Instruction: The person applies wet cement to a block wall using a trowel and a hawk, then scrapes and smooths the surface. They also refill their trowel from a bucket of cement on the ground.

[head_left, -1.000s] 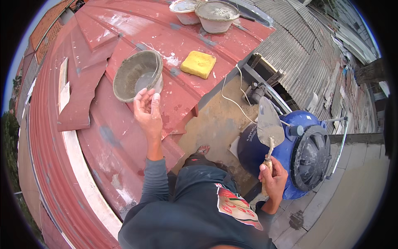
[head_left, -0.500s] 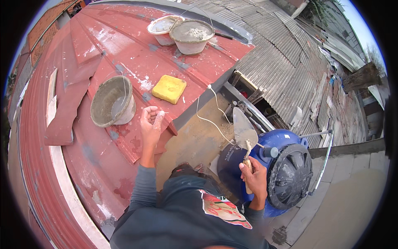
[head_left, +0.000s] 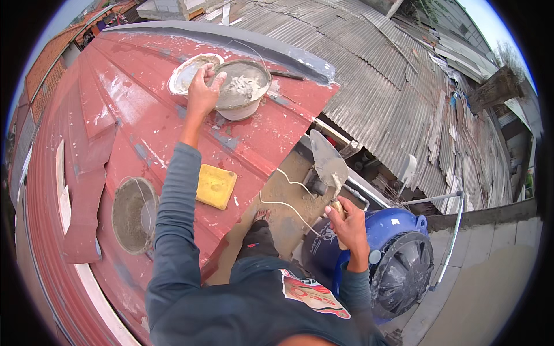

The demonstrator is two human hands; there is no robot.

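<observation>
My left hand [head_left: 202, 95] reaches far out over the red roof, thumb and fingers apart, with nothing visible in it. It overlaps the near rims of two buckets in view. One is a grey bucket [head_left: 239, 109] holding wet grey mortar with a paler lump; the other is a white bucket [head_left: 178, 86] with cloudy contents. Whether the fingers touch a rim I cannot tell. In my right hand [head_left: 350, 226] is a pointed trowel [head_left: 329, 158], gripped by its wooden handle, blade raised and smeared with mortar near the neck.
A yellow sponge block [head_left: 216, 186] and a grey bucket [head_left: 130, 216] lie on the red metal roof [head_left: 133, 144]. Right of me stands a blue water tank [head_left: 386, 228] with a black lid. A white cable [head_left: 288, 205] crosses the gap. Corrugated sheets [head_left: 369, 86] spread beyond.
My left hand has moved forward from beside the nearer bucket to the two far buckets. My body has stepped forward, and the trowel stays in my right hand.
</observation>
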